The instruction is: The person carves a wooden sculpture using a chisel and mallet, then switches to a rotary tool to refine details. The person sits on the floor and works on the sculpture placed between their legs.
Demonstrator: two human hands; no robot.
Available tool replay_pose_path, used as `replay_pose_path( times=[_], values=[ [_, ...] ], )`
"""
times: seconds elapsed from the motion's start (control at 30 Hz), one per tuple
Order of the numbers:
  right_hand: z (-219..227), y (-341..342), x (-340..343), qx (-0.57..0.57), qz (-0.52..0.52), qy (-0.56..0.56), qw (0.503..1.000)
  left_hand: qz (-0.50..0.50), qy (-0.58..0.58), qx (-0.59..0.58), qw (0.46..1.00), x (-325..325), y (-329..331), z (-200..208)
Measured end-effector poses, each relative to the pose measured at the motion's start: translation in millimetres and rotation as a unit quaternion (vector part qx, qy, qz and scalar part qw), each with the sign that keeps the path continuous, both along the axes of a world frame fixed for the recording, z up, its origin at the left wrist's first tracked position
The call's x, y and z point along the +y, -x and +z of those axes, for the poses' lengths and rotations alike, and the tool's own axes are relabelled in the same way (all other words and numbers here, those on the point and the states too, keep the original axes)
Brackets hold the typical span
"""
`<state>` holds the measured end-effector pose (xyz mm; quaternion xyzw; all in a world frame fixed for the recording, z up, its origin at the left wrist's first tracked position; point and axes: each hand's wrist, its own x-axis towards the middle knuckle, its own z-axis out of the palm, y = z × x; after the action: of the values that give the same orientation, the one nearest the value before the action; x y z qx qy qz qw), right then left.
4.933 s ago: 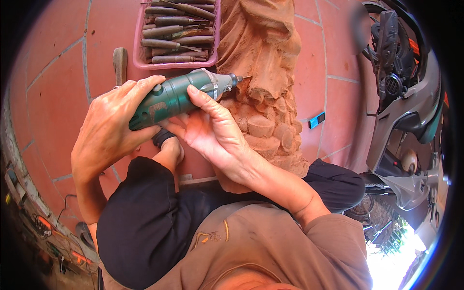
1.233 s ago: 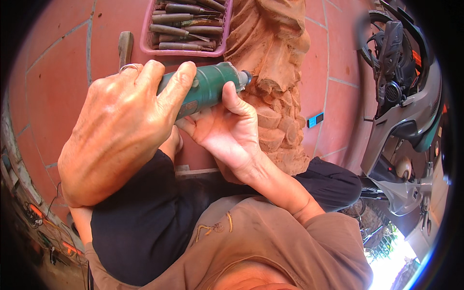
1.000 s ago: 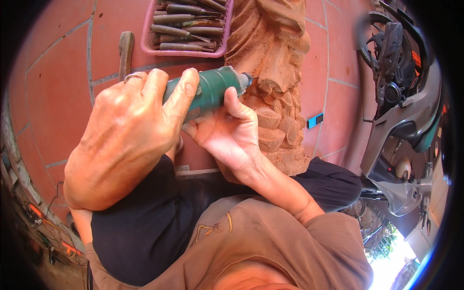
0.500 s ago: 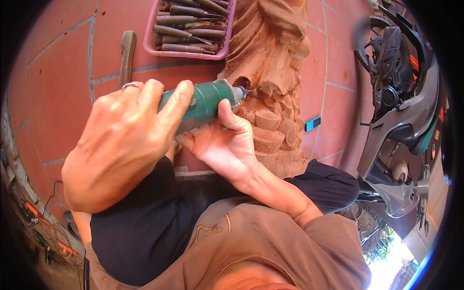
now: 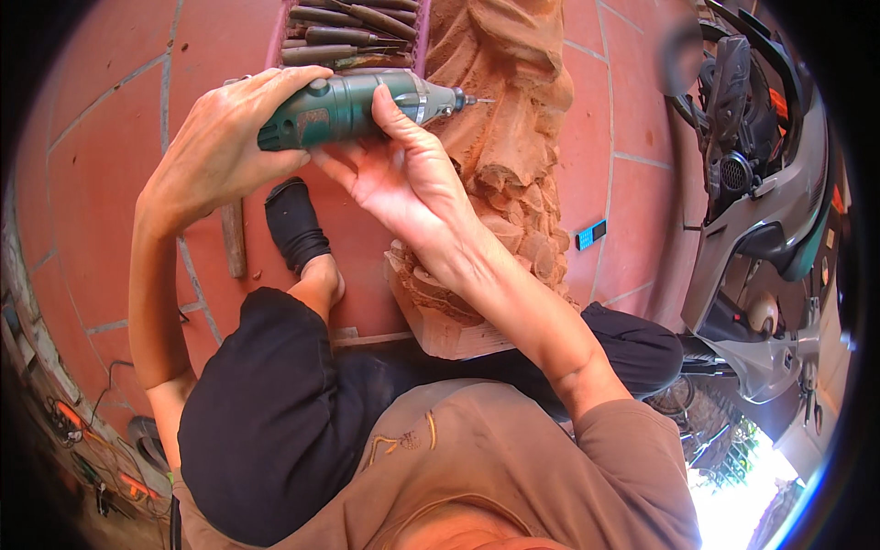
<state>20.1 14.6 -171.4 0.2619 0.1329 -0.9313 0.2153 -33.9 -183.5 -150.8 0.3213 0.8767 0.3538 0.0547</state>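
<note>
My left hand (image 5: 220, 137) is closed around the rear end of a green rotary tool (image 5: 344, 108). My right hand (image 5: 399, 179) steadies the same tool from below, its thumb along the front part of the body. The tool lies nearly level, and its thin bit (image 5: 477, 99) points right over a brown wood carving (image 5: 500, 142). Whether the bit touches the wood I cannot tell. Carved folds run down the upper part of the carving, with rounded lumps lower down. My right forearm hides some of its lower end.
A pink basket (image 5: 423, 37) full of wooden-handled carving tools (image 5: 339, 35) stands at the far left of the carving. A wooden stick (image 5: 234, 240) lies near my socked foot (image 5: 295, 225). Right of the carving are a small blue phone (image 5: 591, 235) and a grey motorbike (image 5: 752, 247).
Both hands have carried the rotary tool up and away from the carving's lower hollow, and its tip has swung level. The carving's lower end sits differently. My foot has come into sight.
</note>
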Motion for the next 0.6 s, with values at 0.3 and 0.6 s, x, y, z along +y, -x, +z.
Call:
replay_pose_path(
  times=[0.3,0.6],
  values=[
    [-7,13,8,-0.007,-0.029,-0.026,0.999,-0.020,-0.021,0.011,1.000,9,18,-16],
    [-6,20,12,0.006,-0.031,-0.020,0.999,-0.028,-0.006,0.022,0.999,15,25,-12]
  ],
)
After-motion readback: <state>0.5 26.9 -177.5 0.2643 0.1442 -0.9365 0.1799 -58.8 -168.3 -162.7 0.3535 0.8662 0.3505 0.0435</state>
